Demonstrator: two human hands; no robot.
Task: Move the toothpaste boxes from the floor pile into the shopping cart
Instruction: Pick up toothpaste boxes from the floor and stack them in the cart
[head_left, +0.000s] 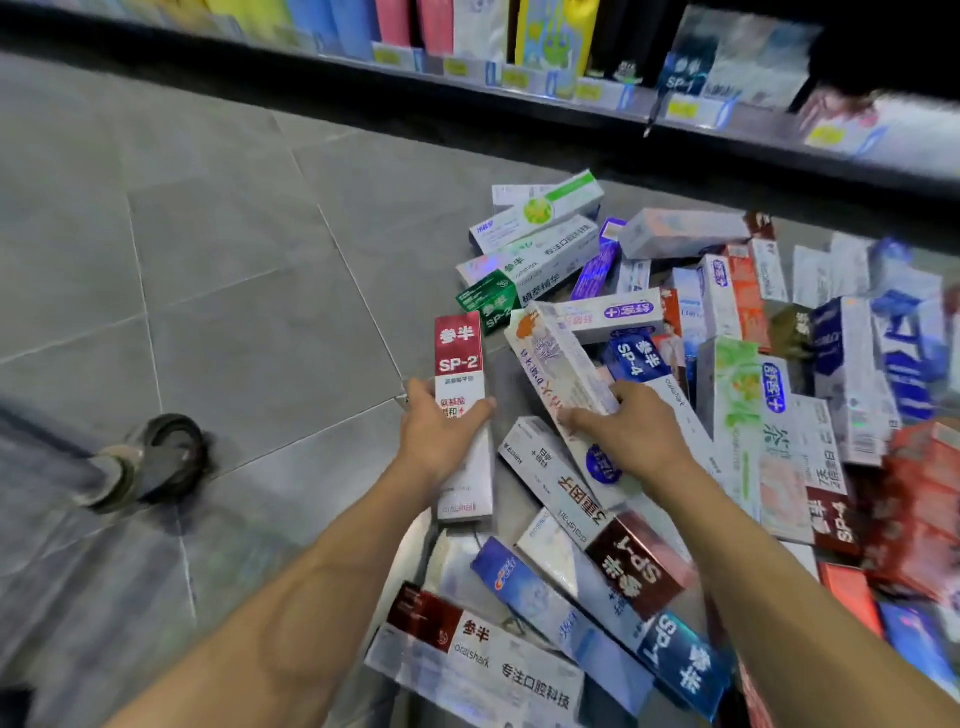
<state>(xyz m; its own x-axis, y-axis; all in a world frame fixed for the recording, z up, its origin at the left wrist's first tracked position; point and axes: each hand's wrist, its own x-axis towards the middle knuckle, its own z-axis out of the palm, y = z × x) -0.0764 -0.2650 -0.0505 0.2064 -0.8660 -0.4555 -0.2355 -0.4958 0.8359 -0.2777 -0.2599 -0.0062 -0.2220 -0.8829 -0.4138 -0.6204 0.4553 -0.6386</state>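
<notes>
Blurring softens the shelf (675, 111) at top and the right edge of the pile (701, 415); most small print there is unreadable. A cart wheel (171, 457) shows at left, its frame smeared and cut off; the basket is out of view.

Left hand (441, 436): fingers and thumb wrapped around the red-and-white box (460, 379), lower half of the box partly hidden behind the hand. Long axis runs near-vertical in frame, red end pointing away from the person. Legible: "SP-2", "参半"; "oralshark" at the near end.

Right hand (634, 431): fingers curled over the pale orange-print box (556, 369), gripping it at mid-length. Long axis diagonal, far end tilted up-left. Its print is too blurred to read.

Both boxes sit at the pile's left edge, over the grey floor tiles (208, 260). Nearby readable labels: "SP-4", "SP-1", "oralshark".
</notes>
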